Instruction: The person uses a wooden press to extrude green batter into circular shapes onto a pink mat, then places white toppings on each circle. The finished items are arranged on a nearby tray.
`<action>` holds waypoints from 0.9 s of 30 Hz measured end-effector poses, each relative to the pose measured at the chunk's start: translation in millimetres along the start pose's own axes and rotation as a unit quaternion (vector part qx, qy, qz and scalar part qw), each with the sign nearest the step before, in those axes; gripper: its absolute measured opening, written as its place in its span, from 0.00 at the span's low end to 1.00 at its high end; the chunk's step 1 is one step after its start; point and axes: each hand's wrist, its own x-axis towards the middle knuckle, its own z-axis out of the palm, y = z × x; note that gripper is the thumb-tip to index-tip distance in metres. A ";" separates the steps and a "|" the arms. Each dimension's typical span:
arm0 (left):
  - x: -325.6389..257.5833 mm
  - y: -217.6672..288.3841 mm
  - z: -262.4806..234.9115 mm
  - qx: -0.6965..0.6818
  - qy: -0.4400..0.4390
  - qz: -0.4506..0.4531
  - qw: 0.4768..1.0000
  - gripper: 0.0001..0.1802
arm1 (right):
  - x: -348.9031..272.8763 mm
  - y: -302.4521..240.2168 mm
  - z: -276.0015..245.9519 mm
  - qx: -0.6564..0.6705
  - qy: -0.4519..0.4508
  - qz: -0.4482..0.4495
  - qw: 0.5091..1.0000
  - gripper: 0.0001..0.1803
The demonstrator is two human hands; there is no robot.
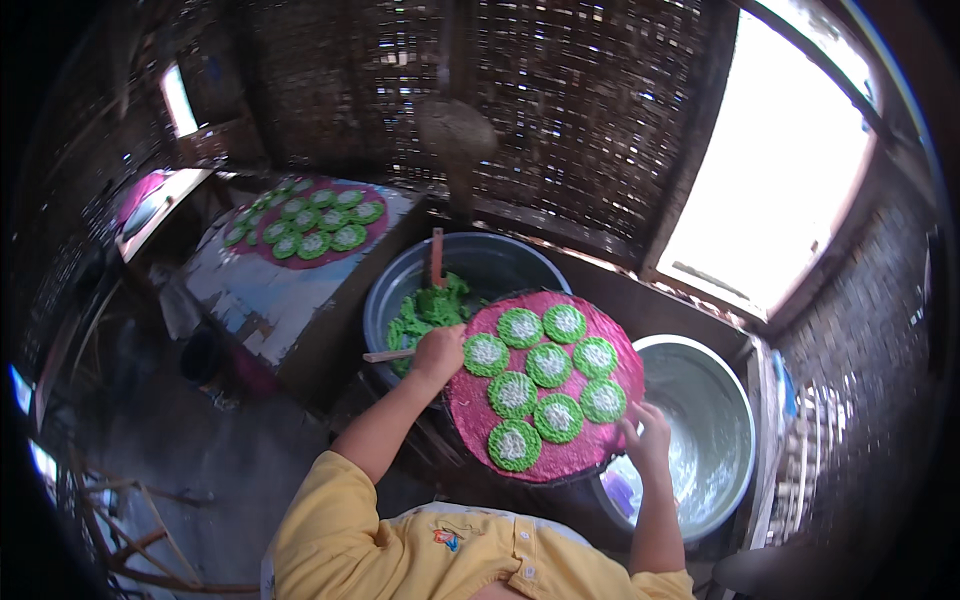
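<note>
Left hand (438,352): closed on the rim of the round pink tray (560,455) at its 9 o'clock edge, beside a green cake; forearm in from 7 o'clock, yellow sleeve at the shoulder.

Right hand (648,436): fingers curled over the tray's rim at about 4 o'clock, gripping it; forearm rising from the lower edge.

Round pink tray: centre of view, held between both hands, lying over the gap between two basins; nearly level, far edge at 12 o'clock overlapping the dark basin.

Green cakes (550,365): nine round green discs with pale grated topping in the middle, spread over the tray in loose rows, close together, some nearly touching.

Dark basin (500,260): at 11 o'clock from the tray, partly under it; holds a heap of green dough (432,305).

Wooden sticks (436,258): one upright in the dough; another lying across the basin rim at 9 o'clock, just beside the left hand.

Pale basin (715,395): at 3 o'clock from the tray, metal-rimmed, with cloudy liquid inside; right hand above its near-left edge.

Second tray (310,218): at 10 o'clock, well apart, resting on a worn painted surface (250,290); filled with the same green cakes.

Walls: woven matting behind; bright opening at 2 o'clock.
</note>
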 end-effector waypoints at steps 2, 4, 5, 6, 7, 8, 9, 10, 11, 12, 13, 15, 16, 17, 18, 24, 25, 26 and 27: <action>-3.8 6.3 -2.1 0.009 0.035 0.009 0.999 0.08 | 2.5 -4.6 0.7 0.073 -0.005 0.029 0.997 0.22; -1.9 7.8 0.8 -0.004 0.040 0.029 0.999 0.11 | 5.9 -5.3 0.8 0.120 0.012 0.023 0.992 0.24; 0.9 7.0 3.6 -0.002 0.020 0.004 1.000 0.12 | 8.6 -4.4 0.4 0.113 0.005 0.041 0.993 0.24; 3.1 4.7 6.5 -0.010 -0.001 -0.002 1.000 0.14 | 10.4 -2.8 -1.0 0.085 0.008 0.037 0.996 0.25; 8.5 1.5 8.6 -0.033 0.017 0.000 0.999 0.15 | 14.8 -1.4 -1.6 0.080 0.006 0.014 0.997 0.27; 10.5 -1.3 11.7 -0.057 0.047 0.009 0.997 0.15 | 16.5 0.3 -3.5 0.102 -0.015 0.037 0.994 0.29; 14.8 -4.5 14.1 -0.043 0.027 0.002 0.999 0.15 | 19.6 1.2 -4.5 0.106 -0.026 0.051 0.993 0.30; 18.4 -7.5 16.6 -0.028 0.028 0.005 0.999 0.15 | 21.6 2.2 -6.3 0.114 -0.029 0.069 0.991 0.30; 23.0 -10.6 18.5 -0.007 0.013 0.004 1.000 0.15 | 24.2 2.4 -7.5 0.105 -0.029 0.052 0.993 0.30; 27.1 -13.4 20.3 -0.026 0.006 0.004 1.000 0.14 | 25.8 2.2 -8.6 0.094 -0.031 0.050 0.994 0.31; 31.4 -16.1 21.9 -0.037 -0.019 0.000 0.999 0.14 | 26.9 1.2 -9.6 0.083 -0.032 0.052 0.995 0.31; 38.5 -21.0 24.7 -0.062 -0.042 0.005 0.997 0.14 | 27.7 -3.1 -10.7 0.068 -0.029 0.063 0.995 0.31; 41.7 -23.4 26.1 -0.075 -0.059 0.004 0.995 0.14 | 26.2 -6.1 -11.4 0.062 -0.022 0.093 0.994 0.31; 44.4 -25.7 28.0 -0.089 -0.063 0.010 0.994 0.14 | 26.1 -9.6 -11.5 0.037 -0.021 0.055 0.998 0.31; 47.8 -27.4 30.5 -0.109 -0.073 0.018 0.991 0.14 | 23.5 -13.3 -11.9 0.076 -0.007 0.074 0.994 0.31; 70.6 -23.2 38.6 -0.174 -0.114 0.065 0.976 0.07 | 32.9 -52.2 -26.0 0.065 0.019 0.087 0.994 0.30; 75.4 -22.5 33.4 -0.167 -0.115 0.064 0.977 0.06 | 36.8 -65.7 -33.5 0.075 0.011 0.107 0.991 0.30; 75.0 -18.4 26.4 -0.204 -0.041 0.094 0.974 0.05 | 42.3 -81.7 -39.6 0.093 -0.008 0.111 0.989 0.30; 81.1 -16.0 15.0 -0.214 -0.060 0.121 0.968 0.06 | 46.3 -100.3 -46.1 0.103 -0.021 0.102 0.989 0.31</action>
